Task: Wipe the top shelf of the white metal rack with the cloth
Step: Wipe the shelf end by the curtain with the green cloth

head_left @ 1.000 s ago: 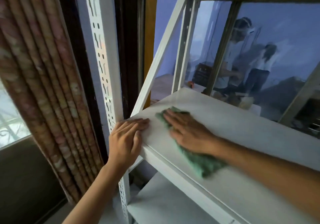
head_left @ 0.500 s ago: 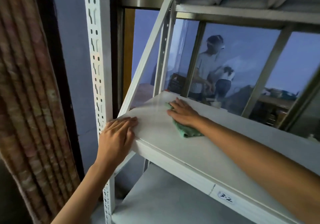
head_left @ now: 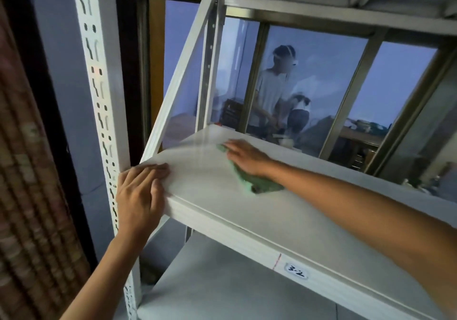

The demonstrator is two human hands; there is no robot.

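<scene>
Head view looks down along a white metal rack shelf (head_left: pixel 284 220), flat and smooth, with a small label on its front lip (head_left: pixel 296 271). Lying on that shelf toward its back left part is the crumpled green cloth (head_left: pixel 257 183), pinned under the person's right hand (head_left: pixel 247 157). That hand lies flat with fingers stretched out and pressing down, palm over the cloth; nothing is curled round it. The left hand (head_left: pixel 141 193) rests on the shelf's near left corner, fingers straight across the top and the heel against the front edge, just beside the perforated white upright post (head_left: pixel 103 111). It looks like a bracing hold, not a grip.

From where I stand the cloth seems soft, thin and very light; it bunches up behind the palm and a loose tail trails toward the wrist. I'd judge it slides easily on the painted metal, so it needs steady downward pressure from a flat palm or it will roll up and skip. The best place to bear on it is its middle, with fingers spread to keep it open. The shelf itself looks stiff and should take the push, though the rack may rock, which the left hand guards against. Behind it, a window pane (head_left: pixel 321 77) shows a reflection of a person.
</scene>
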